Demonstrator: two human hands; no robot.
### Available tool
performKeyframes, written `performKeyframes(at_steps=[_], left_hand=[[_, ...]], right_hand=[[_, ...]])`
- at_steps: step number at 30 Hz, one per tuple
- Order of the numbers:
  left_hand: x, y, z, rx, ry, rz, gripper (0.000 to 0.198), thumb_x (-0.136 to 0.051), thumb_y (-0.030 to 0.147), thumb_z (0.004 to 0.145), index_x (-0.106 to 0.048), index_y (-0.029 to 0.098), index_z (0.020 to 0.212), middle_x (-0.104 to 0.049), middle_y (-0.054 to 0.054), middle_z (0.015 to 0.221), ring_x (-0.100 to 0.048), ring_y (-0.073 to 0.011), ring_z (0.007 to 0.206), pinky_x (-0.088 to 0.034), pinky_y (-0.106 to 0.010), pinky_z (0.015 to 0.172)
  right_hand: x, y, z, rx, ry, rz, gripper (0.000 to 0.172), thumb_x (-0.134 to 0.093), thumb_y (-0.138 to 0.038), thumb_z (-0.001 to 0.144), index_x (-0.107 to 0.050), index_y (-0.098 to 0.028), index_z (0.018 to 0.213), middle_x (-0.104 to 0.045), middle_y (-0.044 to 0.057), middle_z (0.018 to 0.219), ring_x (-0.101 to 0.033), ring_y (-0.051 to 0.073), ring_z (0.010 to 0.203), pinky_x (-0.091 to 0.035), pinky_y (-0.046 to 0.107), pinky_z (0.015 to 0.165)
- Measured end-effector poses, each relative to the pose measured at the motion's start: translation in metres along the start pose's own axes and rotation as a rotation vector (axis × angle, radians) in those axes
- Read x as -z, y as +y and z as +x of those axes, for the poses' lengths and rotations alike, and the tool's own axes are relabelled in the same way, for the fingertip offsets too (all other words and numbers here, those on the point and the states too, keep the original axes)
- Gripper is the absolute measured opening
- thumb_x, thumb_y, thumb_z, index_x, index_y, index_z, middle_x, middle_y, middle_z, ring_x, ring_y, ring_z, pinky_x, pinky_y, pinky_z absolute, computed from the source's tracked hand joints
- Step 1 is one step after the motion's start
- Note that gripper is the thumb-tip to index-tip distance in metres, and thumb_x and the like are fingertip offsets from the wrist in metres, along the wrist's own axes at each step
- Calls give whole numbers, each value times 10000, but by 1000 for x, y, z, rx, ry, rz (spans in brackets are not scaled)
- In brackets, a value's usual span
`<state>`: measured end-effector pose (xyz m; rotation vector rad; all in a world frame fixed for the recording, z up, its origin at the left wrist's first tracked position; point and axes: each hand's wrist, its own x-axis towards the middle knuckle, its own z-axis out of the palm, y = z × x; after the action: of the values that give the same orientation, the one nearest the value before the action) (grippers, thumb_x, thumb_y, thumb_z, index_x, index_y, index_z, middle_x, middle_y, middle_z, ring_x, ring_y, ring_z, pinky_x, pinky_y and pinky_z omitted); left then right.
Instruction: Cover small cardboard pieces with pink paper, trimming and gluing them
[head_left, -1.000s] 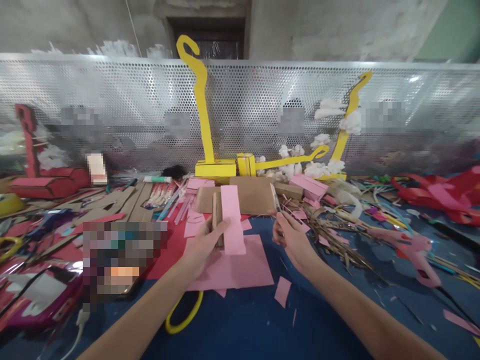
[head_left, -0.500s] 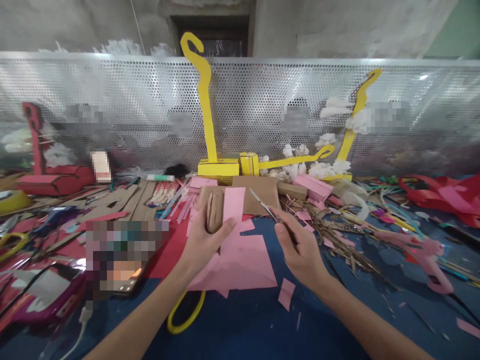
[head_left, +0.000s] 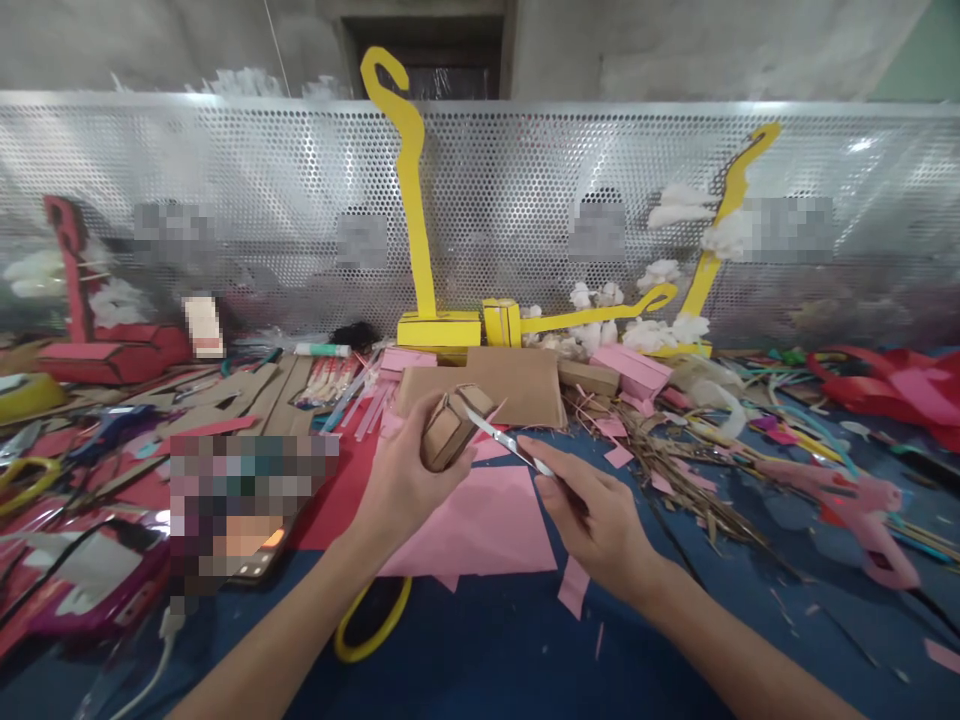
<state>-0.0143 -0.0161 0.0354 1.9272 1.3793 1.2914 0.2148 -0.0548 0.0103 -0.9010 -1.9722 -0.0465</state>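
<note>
My left hand [head_left: 401,480] is closed around a small brown cardboard block [head_left: 448,428], held above the table with its pink paper side turned away. My right hand [head_left: 592,515] grips a craft knife [head_left: 504,441] whose thin metal blade points left and reaches the block's right edge. Under both hands lies a large pink paper sheet [head_left: 480,525] on the blue table top [head_left: 487,650]. A brown cardboard sheet [head_left: 517,385] lies just behind the block.
Yellow-handled scissors [head_left: 367,625] lie partly under the pink sheet. Tall yellow hook-shaped cardboard pieces [head_left: 416,200] stand against a perforated metal screen [head_left: 225,200]. A pink glue gun [head_left: 855,505] lies right, among sticks and scraps. Red cardboard pieces [head_left: 105,355] and clutter fill the left.
My left hand has turned the block, so the pink strip no longer faces me. My right hand has swung the knife down and left until the blade meets the block.
</note>
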Motion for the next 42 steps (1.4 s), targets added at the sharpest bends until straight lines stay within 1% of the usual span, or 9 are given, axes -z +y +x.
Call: performKeyframes(at_steps=[6, 12, 16, 20, 24, 30, 36, 39, 42], left_hand=[[1, 4, -2, -11, 34, 93, 457, -752, 456, 831, -621, 275, 1230, -755, -42, 1003, -699, -253, 871, -487, -334, 749], [3, -1, -1, -25, 108, 184, 443, -713, 540, 839, -617, 262, 1170, -765, -21, 958, -707, -241, 818, -502, -328, 686], [4, -3, -1, -66, 143, 222, 412, -692, 548, 856, -618, 248, 1129, -759, -15, 889, -707, -219, 755, -500, -311, 661], [3, 0, -2, -71, 155, 273, 364, -697, 510, 851, -610, 253, 1093, -741, 9, 820, -702, -205, 704, -477, -291, 629], [3, 3, -3, -56, 142, 328, 358, -689, 498, 859, -616, 258, 1115, -732, 22, 773, -697, -201, 660, -460, -288, 617], [4, -2, -3, -16, 201, 380, 493, -674, 546, 859, -599, 241, 1238, -718, 12, 724, -701, -219, 636, -470, -295, 610], [1, 0, -3, -34, 169, 464, 352, -695, 485, 836, -636, 246, 1087, -705, 19, 682, -722, -245, 654, -440, -298, 592], [2, 0, -2, -24, 186, 459, 408, -671, 532, 854, -626, 249, 1146, -709, 12, 696, -729, -257, 683, -435, -298, 589], [5, -2, -1, 0, 191, 441, 496, -653, 562, 870, -593, 252, 1253, -714, 7, 718, -712, -247, 662, -416, -294, 574]], right_hand=[[-1, 2, 0, -20, 2, -20, 430, -516, -228, 1035, -588, -292, 1455, -784, 72, 1199, -759, 196, 811, -605, 332, 730], [-2, 3, -5, -28, -10, -29, 419, -525, -211, 1032, -589, -263, 1443, -802, 57, 1110, -662, 135, 608, -573, 269, 617], [-3, -1, -4, -3, -2, 2, 445, -523, -176, 1030, -561, -275, 1462, -780, 56, 1202, -684, 127, 643, -590, 250, 662], [-4, -3, -3, 1, -21, 33, 499, -508, -151, 1033, -512, -293, 1511, -780, 53, 1177, -674, 123, 638, -591, 243, 669], [-6, -2, -5, -8, -69, 51, 519, -469, -156, 1048, -476, -295, 1548, -773, 52, 1046, -692, 147, 731, -577, 254, 681], [-6, -1, -6, -20, -84, 23, 513, -453, -178, 1055, -473, -298, 1553, -697, 4, 835, -598, 136, 619, -516, 249, 584], [-8, -4, -6, -21, -93, 48, 543, -437, -182, 1057, -425, -321, 1582, -720, 15, 920, -609, 127, 635, -528, 242, 602], [-9, -3, -7, -32, -84, 55, 554, -446, -166, 1052, -425, -327, 1581, -722, 22, 935, -640, 136, 692, -538, 246, 631], [-10, 0, -8, -43, -85, 44, 550, -453, -164, 1050, -437, -325, 1576, -708, 12, 874, -615, 137, 653, -533, 251, 613]])
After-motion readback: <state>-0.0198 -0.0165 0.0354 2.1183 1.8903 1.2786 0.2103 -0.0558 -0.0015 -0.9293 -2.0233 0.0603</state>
